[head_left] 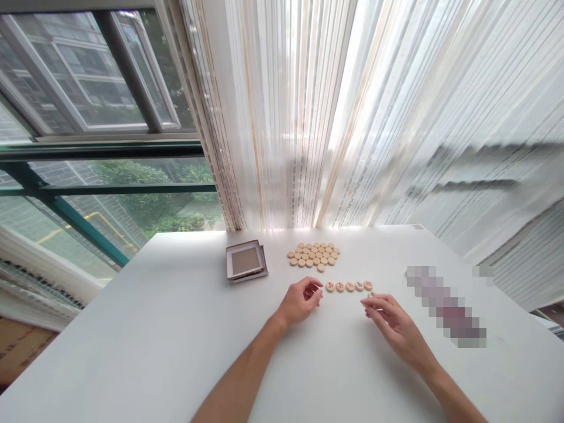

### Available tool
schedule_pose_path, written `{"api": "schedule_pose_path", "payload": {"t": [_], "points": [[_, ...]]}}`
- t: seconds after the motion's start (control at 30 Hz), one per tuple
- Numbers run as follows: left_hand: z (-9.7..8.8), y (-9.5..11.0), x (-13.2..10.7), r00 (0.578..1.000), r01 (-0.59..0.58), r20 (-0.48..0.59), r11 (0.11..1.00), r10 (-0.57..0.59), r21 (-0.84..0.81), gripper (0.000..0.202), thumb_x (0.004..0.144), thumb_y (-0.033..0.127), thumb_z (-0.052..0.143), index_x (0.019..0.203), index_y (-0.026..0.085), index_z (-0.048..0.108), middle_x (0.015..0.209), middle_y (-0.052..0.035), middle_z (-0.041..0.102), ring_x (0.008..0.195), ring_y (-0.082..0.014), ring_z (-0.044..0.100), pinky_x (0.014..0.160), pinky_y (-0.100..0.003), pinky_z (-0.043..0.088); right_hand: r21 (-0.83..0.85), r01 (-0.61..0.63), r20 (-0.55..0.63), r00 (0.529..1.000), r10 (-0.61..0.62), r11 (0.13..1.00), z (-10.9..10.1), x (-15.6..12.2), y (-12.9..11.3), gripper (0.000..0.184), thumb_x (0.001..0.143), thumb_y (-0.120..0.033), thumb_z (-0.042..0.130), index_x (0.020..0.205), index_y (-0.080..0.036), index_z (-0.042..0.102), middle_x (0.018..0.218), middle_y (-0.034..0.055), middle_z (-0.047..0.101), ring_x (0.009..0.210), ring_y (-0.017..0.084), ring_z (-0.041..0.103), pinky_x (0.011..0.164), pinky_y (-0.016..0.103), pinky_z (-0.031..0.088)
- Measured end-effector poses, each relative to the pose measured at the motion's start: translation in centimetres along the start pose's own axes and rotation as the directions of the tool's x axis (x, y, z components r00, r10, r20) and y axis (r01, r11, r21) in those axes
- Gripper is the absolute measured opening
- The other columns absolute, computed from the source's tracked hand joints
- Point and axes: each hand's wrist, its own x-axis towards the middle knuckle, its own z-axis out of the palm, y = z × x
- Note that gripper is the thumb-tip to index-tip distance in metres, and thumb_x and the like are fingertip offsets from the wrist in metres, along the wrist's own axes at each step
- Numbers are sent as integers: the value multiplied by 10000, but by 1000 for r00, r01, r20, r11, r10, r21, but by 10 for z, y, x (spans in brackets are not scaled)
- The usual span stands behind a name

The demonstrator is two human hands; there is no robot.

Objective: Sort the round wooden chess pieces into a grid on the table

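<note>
In the head view, with the middle of the row as the clock's centre, five marked wooden discs (350, 286) lay side by side on the white table (176, 352), marks upward, presumably so that each could be read. At four o'clock the person's right hand (393, 320) pinched a sixth disc (371, 295) between thumb and fingertips just below the row's right end; the grip probably sat at the edge to leave the face visible. Toward nine o'clock the left hand (302, 301) was loosely curled beside the row's left end, thumb and fingers a little apart, nothing visible between them, perhaps placed there to guard that end. At eleven o'clock plain-topped discs (312, 255) lay closely grouped, likely to keep them within reach. Between nine and ten stood an open box (245, 262), apparently set aside to leave working room.
</note>
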Motion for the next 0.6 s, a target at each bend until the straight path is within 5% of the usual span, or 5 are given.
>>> {"api": "schedule_pose_path", "payload": {"t": [0.27,0.43,0.6], "points": [[0,2,0,1000,19,7,1000,-19,7,257,891,382,595,1029,171,647,831,-27,682,671,-129,643,661,-255,529,-43,-130,-133,983,124,991,-54,1,29,372,875,-538,623,1067,-229,700,1104,111,649,953,253,678,860,385,601],[0,5,-1,1000,14,5,1000,-14,17,255,897,384,592,1031,174,646,836,-29,680,682,-132,644,674,-261,533,-15,-233,-6,973,233,972,-50,-2,27,426,877,-533,627,1156,-213,655,1061,100,711,934,251,702,884,389,581],[0,5,0,1000,17,6,1000,-17,18,251,896,382,596,1029,175,645,835,-29,679,684,-134,647,677,-264,535,-127,-233,-39,973,229,964,-37,-4,18,352,881,-535,618,1024,-217,668,946,69,740,849,239,696,797,352,568]]}}
